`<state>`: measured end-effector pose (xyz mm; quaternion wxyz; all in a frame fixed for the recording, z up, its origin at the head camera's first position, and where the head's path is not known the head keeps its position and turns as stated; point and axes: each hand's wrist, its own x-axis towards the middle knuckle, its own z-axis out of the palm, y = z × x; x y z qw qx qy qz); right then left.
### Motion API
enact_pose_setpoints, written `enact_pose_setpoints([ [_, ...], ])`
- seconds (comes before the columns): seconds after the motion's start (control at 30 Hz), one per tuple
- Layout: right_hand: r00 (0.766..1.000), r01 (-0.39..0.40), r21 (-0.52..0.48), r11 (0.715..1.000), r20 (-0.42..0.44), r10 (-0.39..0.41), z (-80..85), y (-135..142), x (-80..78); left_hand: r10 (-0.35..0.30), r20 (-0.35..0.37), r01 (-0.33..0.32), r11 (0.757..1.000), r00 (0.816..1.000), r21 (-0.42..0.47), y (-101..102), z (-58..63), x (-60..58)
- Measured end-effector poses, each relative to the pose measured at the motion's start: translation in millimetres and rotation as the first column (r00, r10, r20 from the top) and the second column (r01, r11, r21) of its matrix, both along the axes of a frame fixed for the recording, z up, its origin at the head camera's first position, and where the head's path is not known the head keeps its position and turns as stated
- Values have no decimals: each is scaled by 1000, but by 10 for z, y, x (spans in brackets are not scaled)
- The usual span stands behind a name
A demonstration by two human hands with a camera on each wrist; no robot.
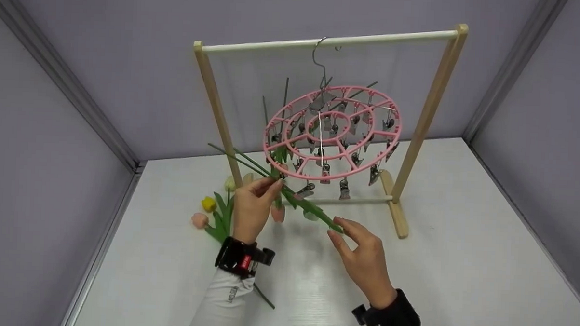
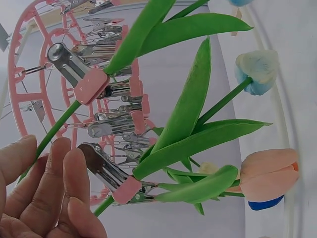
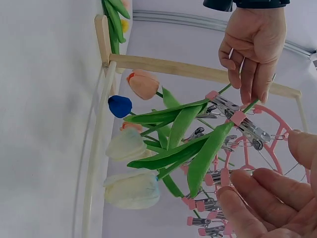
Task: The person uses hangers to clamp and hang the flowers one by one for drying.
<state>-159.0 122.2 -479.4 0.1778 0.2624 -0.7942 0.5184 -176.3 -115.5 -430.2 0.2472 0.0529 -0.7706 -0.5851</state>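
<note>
My left hand pinches the green stem of an artificial tulip at the hanger's left side. A metal clip with pink tips grips that tulip where stem meets leaves. Its leaf slants down to the right in the head view. My right hand is beside the leaf's lower end, fingers parted; in the right wrist view nothing lies between thumb and fingers. Above hangs a round pink clip hanger. Other tulips hang head down from it, including a peach one and a white one.
A wooden stand with a white top bar carries the hanger by its hook. On the white table, left of the stand, lie more tulips, one yellow and one pink. Grey walls enclose the table.
</note>
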Motion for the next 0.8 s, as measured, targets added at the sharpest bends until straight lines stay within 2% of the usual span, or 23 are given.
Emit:
enact_pose_setpoints([
  [0.23, 1000, 22, 13, 1000, -19, -22, -49, 91, -26, 28, 19, -28, 1000, 999, -12, -49, -92, 140],
  [0.47, 999, 45, 34, 998, 9, -45, -91, 199, -8, 21, 57, -20, 1000, 998, -16, -173, -355, 460],
  [0.53, 998, 52, 44, 998, 32, -53, -101, 227, 2, 15, 89, -14, 1000, 996, -16, -229, -442, 575],
  [0.63, 997, 60, 55, 997, 54, -63, -132, 268, 16, 30, 147, -21, 998, 989, -62, -334, -573, 756],
  [0.8, 993, 77, 66, 995, 88, -83, -192, 333, 43, 71, 279, -31, 989, 958, -146, -501, -806, 1019],
])
